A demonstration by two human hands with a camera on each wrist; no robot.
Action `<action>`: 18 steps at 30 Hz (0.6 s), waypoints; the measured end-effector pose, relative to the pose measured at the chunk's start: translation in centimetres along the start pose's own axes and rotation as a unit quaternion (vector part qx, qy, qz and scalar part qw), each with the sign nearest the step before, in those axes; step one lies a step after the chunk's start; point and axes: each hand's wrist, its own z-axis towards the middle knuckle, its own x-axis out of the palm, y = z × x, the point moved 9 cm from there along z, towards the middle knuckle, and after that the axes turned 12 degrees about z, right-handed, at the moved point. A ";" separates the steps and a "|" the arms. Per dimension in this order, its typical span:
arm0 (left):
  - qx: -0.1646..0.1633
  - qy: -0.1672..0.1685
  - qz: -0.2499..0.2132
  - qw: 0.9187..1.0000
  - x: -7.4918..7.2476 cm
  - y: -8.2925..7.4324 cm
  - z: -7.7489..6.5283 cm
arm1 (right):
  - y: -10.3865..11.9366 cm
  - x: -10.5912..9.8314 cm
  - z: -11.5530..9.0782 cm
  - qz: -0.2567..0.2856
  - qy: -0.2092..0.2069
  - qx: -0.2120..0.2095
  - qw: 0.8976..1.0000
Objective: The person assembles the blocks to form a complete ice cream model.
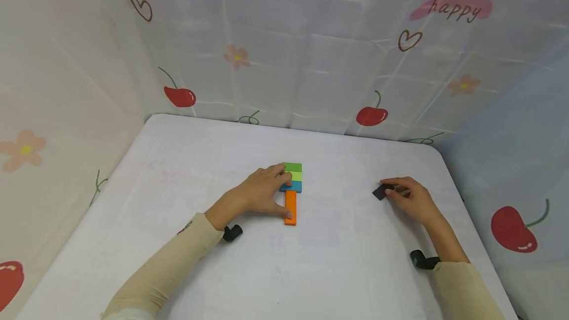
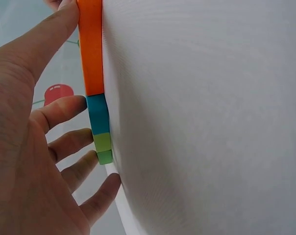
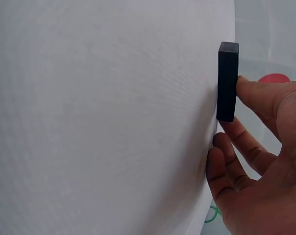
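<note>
Three flat blocks, green (image 1: 293, 167), lime (image 1: 297, 177) and blue (image 1: 297, 187), lie edge to edge on the white table, with an orange block (image 1: 291, 202) running lengthwise below the blue one. My left hand (image 1: 260, 190) spreads over them: its thumb touches the near end of the orange block, while its fingertips rest on the others. Off to the right, my right hand (image 1: 413, 199) pinches a black block (image 3: 227, 85) between thumb and fingers. In the right wrist view this block is held close to the table surface, its other fingers loosely bent below.
The white table (image 1: 222, 152) spreads out around the blocks. Behind it and on both sides hang pale curtains (image 1: 311, 63) printed with cherries, hearts and flowers. A black wrist device (image 1: 233, 233) sits under the left wrist, another (image 1: 422, 260) by the right.
</note>
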 end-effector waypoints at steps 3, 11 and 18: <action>-0.002 0.000 0.001 1.000 -0.1 0.0 0.0 | -0.3 -0.1 0.1 -0.006 0.000 0.010 1.000; -0.002 -0.001 -0.003 1.000 -0.2 -0.1 0.0 | -1.0 0.0 0.2 -0.024 -0.002 0.062 0.998; -0.002 0.000 0.003 1.000 0.0 0.0 0.0 | -1.2 0.3 0.2 -0.027 0.007 0.087 0.996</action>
